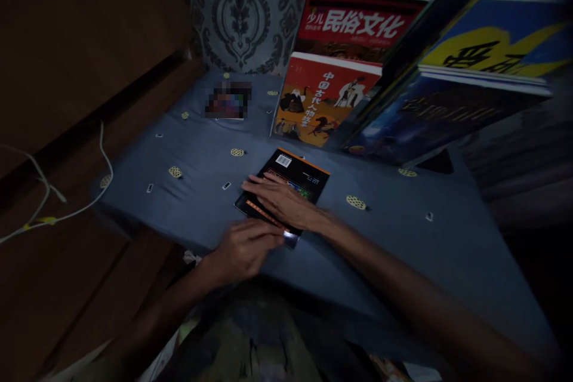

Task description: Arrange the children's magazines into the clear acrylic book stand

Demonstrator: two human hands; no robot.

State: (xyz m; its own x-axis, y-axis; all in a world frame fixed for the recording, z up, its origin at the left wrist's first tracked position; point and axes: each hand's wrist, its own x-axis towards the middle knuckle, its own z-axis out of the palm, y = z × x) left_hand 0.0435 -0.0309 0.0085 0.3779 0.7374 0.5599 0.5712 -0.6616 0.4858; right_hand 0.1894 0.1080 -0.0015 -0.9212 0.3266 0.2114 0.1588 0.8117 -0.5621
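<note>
A black book (313,176) with orange edging and a white barcode lies flat on the cloth-covered table, its barcode side facing up. My right hand (280,198) rests on the cover, palm down and fingers stretched out, hiding its middle. At the book's near edge, my left hand (248,250) is closed, its fingertips pinching close to the near corner. A shiny patch shows at that corner beside the fingertips; whether it is cover or film I cannot tell.
Several upright books stand at the back right, including a red-orange book (324,98) and a dark blue book (430,113). A small pixelated item (228,100) lies at the back left. A white cable (105,155) hangs beside the table's left edge. A patterned curtain (242,12) hangs behind.
</note>
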